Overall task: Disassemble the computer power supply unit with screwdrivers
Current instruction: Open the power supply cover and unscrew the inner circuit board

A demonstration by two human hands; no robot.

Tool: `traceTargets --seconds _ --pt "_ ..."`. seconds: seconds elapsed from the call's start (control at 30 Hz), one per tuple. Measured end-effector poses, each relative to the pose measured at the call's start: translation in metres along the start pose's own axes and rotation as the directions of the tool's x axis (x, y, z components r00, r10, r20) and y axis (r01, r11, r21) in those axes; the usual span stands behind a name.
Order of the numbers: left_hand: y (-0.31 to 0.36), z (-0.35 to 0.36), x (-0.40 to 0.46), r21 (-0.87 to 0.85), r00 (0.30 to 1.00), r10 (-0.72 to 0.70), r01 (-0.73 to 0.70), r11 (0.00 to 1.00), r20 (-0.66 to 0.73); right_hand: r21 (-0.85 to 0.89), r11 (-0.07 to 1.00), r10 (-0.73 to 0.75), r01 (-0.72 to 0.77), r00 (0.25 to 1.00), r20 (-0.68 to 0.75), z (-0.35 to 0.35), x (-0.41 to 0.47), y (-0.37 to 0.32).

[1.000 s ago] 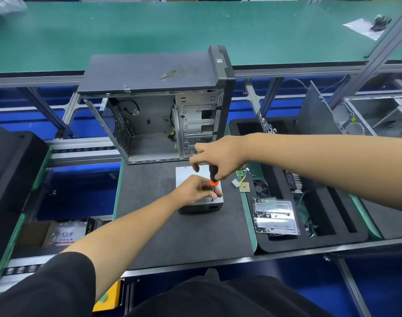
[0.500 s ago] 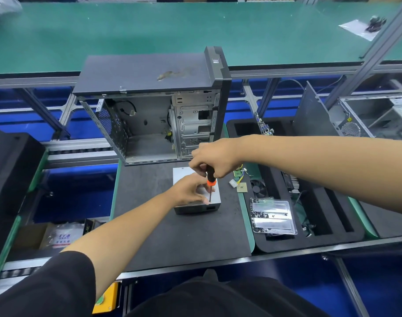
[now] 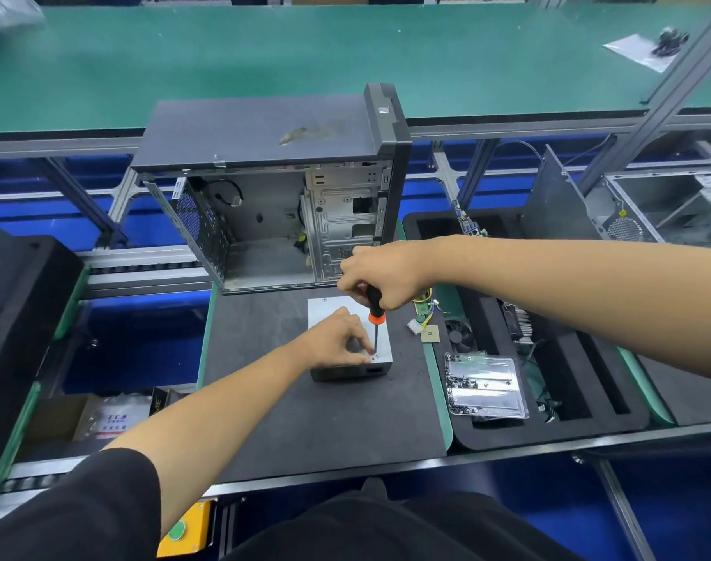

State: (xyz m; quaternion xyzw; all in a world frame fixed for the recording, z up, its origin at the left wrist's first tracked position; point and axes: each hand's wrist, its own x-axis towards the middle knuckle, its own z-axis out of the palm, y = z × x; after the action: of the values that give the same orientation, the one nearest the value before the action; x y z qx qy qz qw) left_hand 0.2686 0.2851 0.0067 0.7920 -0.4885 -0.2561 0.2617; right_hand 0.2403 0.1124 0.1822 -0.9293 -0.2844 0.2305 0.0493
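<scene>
A grey metal power supply unit [image 3: 331,308] lies flat on the dark foam mat [image 3: 305,419] in front of me. My right hand [image 3: 382,273] grips the black handle of a screwdriver [image 3: 375,313] with an orange collar, held upright. Its tip rests on a screw near the unit's front right corner. My left hand [image 3: 337,342] lies on the unit's top, with the fingertips pinched beside the tip of the shaft.
An open, gutted computer case [image 3: 273,188] stands just behind the unit. To the right, a black foam tray [image 3: 613,419] holds a clear screw box [image 3: 485,384], a fan and cables. A small chip [image 3: 430,334] and white connector lie at the mat's right edge. Another case [image 3: 645,212] sits far right.
The screwdriver stays on the same corner screw. My right hand has shifted slightly on the handle, and my left fingers have closed in toward the tip.
</scene>
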Motion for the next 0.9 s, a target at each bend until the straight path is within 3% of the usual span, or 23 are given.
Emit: traceTargets --seconds 0.33,0.53,0.73,0.9 --pt "0.001 0.006 0.002 -0.065 0.995 -0.07 0.066 0.996 -0.064 0.055 0.998 0.019 -0.018 1.0 -0.015 -0.004 -0.001 0.009" --pt "0.009 0.008 0.013 0.054 0.993 -0.117 0.117 0.992 0.002 0.065 0.996 0.062 -0.061 0.998 -0.01 -0.009 -0.003 0.018" --pt "0.009 0.007 0.016 0.178 0.994 -0.074 0.059 0.982 0.075 0.123 0.983 0.148 -0.14 0.987 -0.057 -0.015 -0.008 0.039" --pt "0.007 0.009 0.015 0.153 0.997 -0.066 0.058 0.986 0.045 0.243 0.942 0.256 -0.23 0.963 -0.08 -0.011 -0.02 0.057"
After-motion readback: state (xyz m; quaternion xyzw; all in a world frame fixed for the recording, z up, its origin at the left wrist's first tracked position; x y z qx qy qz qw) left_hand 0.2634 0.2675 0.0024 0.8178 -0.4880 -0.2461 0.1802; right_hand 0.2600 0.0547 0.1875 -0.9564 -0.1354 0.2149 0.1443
